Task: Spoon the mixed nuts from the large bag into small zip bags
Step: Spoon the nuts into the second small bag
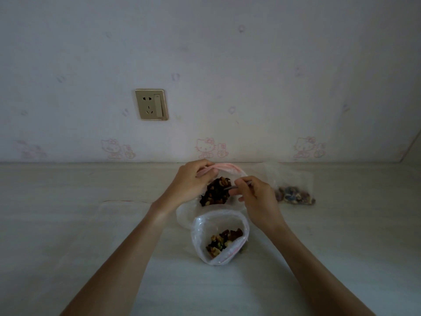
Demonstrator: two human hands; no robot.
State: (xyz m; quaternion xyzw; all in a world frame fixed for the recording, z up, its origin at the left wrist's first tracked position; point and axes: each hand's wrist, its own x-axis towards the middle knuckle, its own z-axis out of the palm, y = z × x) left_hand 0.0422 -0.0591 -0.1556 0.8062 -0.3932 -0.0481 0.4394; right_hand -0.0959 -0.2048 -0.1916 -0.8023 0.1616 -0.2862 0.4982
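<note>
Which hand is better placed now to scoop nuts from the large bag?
The right hand. It already holds the spoon over the nuts in the large bag, while the left hand holds the rim open.

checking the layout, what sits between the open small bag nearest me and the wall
The large bag of nuts, held open by the left hand, with the right hand holding the spoon; head view.

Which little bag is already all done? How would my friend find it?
Look along the pale table to where it meets the wall. Right of the person's right hand lies a small clear bag of nuts. It alone lies flat with nobody touching it.
</note>
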